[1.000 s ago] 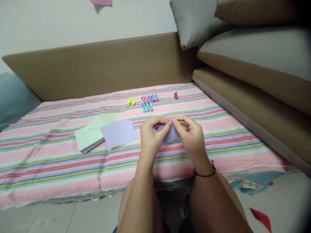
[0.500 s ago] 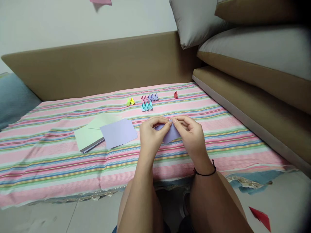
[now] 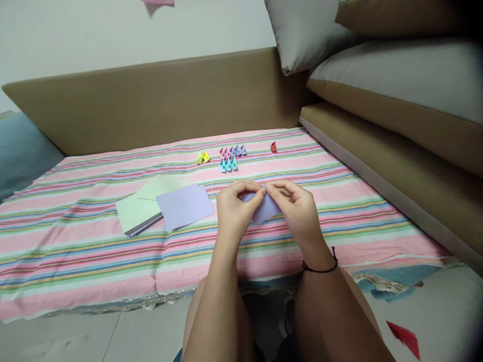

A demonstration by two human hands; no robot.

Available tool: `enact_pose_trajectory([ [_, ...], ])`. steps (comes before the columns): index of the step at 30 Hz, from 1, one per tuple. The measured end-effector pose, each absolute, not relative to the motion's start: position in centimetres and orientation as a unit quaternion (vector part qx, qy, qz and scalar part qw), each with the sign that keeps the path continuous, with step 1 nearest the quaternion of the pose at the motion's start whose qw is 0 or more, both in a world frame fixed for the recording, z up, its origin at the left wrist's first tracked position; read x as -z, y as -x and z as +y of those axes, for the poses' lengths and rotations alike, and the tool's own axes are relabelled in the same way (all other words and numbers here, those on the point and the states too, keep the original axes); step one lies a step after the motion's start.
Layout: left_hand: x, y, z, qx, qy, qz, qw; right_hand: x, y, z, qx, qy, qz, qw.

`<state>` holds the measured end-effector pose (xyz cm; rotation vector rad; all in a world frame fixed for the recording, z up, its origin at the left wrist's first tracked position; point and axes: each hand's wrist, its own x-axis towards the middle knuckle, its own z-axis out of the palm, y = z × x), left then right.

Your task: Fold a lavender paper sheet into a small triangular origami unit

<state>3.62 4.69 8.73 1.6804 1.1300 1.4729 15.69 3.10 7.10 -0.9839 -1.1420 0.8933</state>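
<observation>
Both hands pinch one sheet of purple paper (image 3: 265, 210) above the striped cloth. My left hand (image 3: 237, 205) has thumb and fingers closed on its upper edge from the left. From the right, my right hand (image 3: 296, 207) grips the same edge, with the two thumb tips almost meeting. Part of the paper is hidden behind the fingers. To the left lies a flat purple sheet (image 3: 184, 206), overlapping a stack of pale green paper (image 3: 138, 213). Beyond the hands are small folded paper pieces: purple ones (image 3: 238, 150), pink ones (image 3: 224, 153) and cyan ones (image 3: 228, 165).
Yellow folded pieces (image 3: 204, 157) and a red one (image 3: 273, 147) lie farther back on the striped cloth (image 3: 86, 251). Stacked cushions (image 3: 396, 85) border the right side, a brown backrest (image 3: 158, 105) the rear. A red folded paper (image 3: 404, 339) rests on the floor.
Almost nothing differs. My hands keep their pinch on the purple paper, with only a very slight shift of the fingers and the view.
</observation>
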Motion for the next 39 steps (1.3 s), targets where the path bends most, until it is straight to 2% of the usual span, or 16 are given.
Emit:
enact_pose_trajectory([
  [9, -8.8, -3.6, 4.8, -0.549, -0.584, 0.434, 0.411, -6.9, -15.8, 3.3, -0.348, 0.452, -0.473, 0.671],
  [14, -8.9, -3.4, 4.8, -0.541, -0.566, 0.437, 0.444, -6.9, -16.0, 3.3, -0.385, 0.456, -0.47, 0.65],
  [18, -9.0, -2.9, 4.8, -0.537, -0.537, 0.439, 0.48, -7.1, -16.2, 3.3, -0.366, 0.464, -0.451, 0.669],
  [24, -9.3, -1.3, 5.0, -0.548, -0.522, 0.476, 0.448, -7.2, -17.3, 3.3, -0.329, 0.477, -0.426, 0.695],
  [27, -9.5, -1.2, 5.0, -0.544, -0.536, 0.477, 0.435, -7.2, -17.6, 3.3, -0.331, 0.48, -0.462, 0.668],
  [31, -9.1, -2.3, 4.8, -0.463, -0.573, 0.431, 0.521, -7.0, -17.2, 3.2, -0.31, 0.472, -0.556, 0.61],
  [39, -8.2, -2.9, 5.1, -0.448, -0.612, 0.427, 0.492, -6.6, -17.1, 3.5, -0.386, 0.472, -0.545, 0.575],
])
